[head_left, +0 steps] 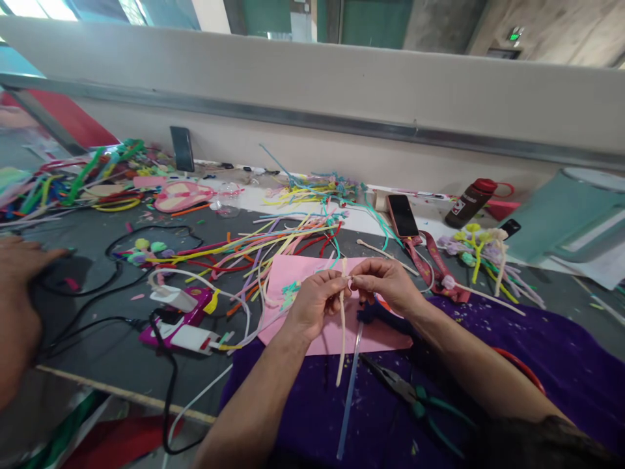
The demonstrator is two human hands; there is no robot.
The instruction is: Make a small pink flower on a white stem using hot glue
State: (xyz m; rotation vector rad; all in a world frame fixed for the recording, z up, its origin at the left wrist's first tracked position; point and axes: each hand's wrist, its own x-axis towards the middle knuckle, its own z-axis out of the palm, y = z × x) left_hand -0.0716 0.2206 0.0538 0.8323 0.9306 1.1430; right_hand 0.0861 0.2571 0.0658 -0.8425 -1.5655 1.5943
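Over a pink sheet (288, 270), my left hand (319, 296) is closed around a cream pipe cleaner (341, 345), whose long end hangs down toward the purple cloth (303, 404). My right hand (385, 283) meets it fingertip to fingertip, pinching a small pale piece at the top of the same pipe cleaner. Just below the hands lies a glue gun, mostly hidden by my right hand, with a clear glue stick (350, 397) pointing toward me. Long-nose pliers (398, 385) with green handles rest on the purple cloth to the right.
Loose colourful pipe cleaners (234, 251) spread across the grey table. A purple power strip (180, 319) with plugs and cables sits at left, near another person's hand (29, 260). Behind are a phone (403, 215), a brown bottle (471, 203) and finished pipe-cleaner flowers (471, 251).
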